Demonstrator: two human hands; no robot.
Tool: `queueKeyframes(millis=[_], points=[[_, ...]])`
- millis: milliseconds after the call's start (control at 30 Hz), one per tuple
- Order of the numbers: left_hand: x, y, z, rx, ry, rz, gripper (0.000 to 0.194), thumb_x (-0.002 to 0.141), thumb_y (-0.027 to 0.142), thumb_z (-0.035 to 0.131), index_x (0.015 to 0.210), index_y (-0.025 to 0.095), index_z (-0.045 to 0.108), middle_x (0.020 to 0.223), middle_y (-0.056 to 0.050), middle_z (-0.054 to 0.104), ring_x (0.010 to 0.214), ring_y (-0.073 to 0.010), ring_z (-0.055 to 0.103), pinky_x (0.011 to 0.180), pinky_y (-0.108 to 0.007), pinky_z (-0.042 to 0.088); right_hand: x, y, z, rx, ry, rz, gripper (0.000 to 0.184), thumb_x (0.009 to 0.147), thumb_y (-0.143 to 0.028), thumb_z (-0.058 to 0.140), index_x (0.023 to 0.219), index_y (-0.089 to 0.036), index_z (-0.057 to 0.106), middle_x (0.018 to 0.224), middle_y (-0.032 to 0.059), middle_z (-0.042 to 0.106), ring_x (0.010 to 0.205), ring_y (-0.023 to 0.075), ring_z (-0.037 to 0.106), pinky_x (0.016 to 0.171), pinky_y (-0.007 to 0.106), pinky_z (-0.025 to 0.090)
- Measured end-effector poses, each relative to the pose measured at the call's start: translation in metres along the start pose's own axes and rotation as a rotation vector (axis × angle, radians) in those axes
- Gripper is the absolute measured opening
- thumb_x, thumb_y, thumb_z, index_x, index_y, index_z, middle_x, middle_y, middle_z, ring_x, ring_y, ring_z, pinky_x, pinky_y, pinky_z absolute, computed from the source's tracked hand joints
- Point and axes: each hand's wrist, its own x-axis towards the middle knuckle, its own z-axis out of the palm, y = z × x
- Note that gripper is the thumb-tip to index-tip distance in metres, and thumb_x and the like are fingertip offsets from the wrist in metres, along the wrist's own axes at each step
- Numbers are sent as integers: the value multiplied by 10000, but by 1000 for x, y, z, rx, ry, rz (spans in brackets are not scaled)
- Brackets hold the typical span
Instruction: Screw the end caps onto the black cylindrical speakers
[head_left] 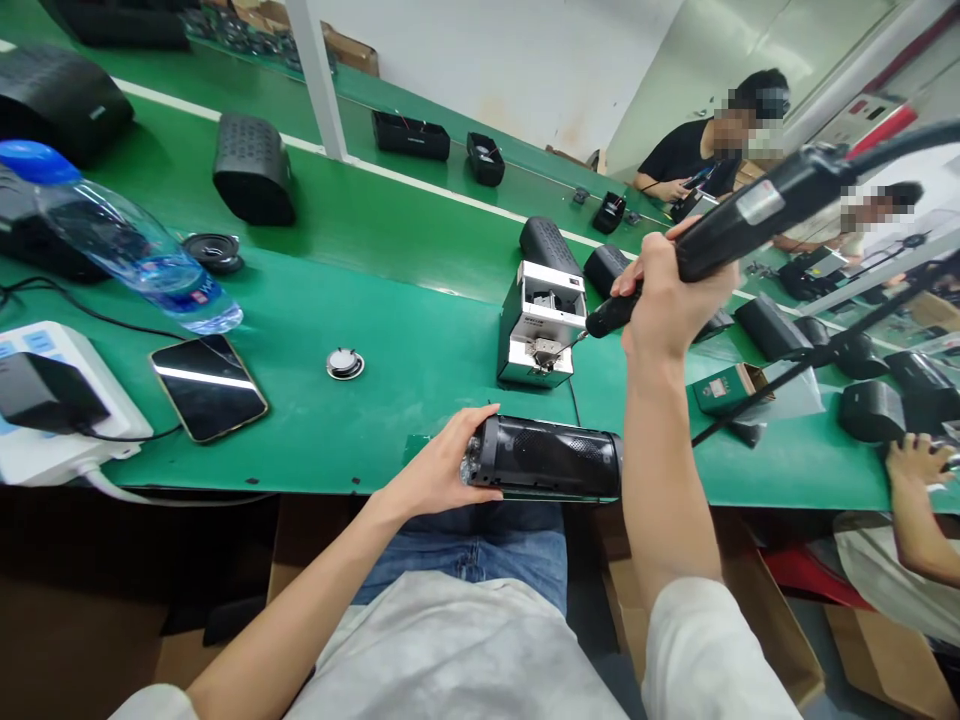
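Observation:
My left hand point(442, 462) grips the left end of a black speaker housing point(551, 455), which lies at the front edge of the green bench. My right hand point(667, 295) is wrapped round a black electric screwdriver point(750, 222), held raised and tilted. The screwdriver's tip points down-left at the front of a white and black screw feeder point(541, 325), and seems to meet it near the feeder's outlet. The feeder stands just behind the speaker housing. Whether a screw sits on the tip is too small to tell.
To the left are a phone point(210, 388), a water bottle point(135, 245), a white power strip point(67, 400) and a small round metal part point(345, 363). Black speakers point(253, 170) stand on the green conveyor. Co-workers sit to the right, one hand point(919, 460) near the bench edge.

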Motion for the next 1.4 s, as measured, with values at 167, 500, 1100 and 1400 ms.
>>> queueKeyframes(millis=[167, 500, 1100, 1400], points=[[0, -1, 0, 9, -10, 2, 1233, 878, 366, 1030, 1830, 360, 248, 1755, -185, 492, 1620, -438, 555, 1357, -644, 490, 5, 27, 0, 6, -17, 10, 268, 856, -359, 774, 934, -294, 525, 637, -108, 471, 412, 111, 417, 432, 289, 376], [0, -2, 0, 10, -13, 7, 1237, 880, 382, 1032, 1821, 376, 230, 1759, -182, 477, 1627, -438, 542, 1354, -634, 492, 5, 10, -7, -31, -18, 39, 338, 866, -469, 839, 902, -330, 534, 693, -66, 483, 505, 134, 402, 514, 377, 393], [0, -1, -2, 26, -16, -10, 1224, 894, 444, 1021, 1827, 369, 232, 1774, -183, 474, 1636, -442, 541, 1355, -636, 497, 4, 16, -3, -77, -94, 67, 583, 893, -753, 871, 998, -356, 458, 764, -63, 536, 573, 151, 375, 542, 412, 419], [1, -2, -3, 54, -29, -36, 1262, 866, 439, 1036, 1827, 352, 223, 1760, -185, 481, 1622, -454, 552, 1349, -630, 497, 9, 11, 4, 24, -443, 22, 204, 980, -230, 693, 992, -335, 518, 698, -98, 467, 477, 124, 457, 462, 350, 460]])
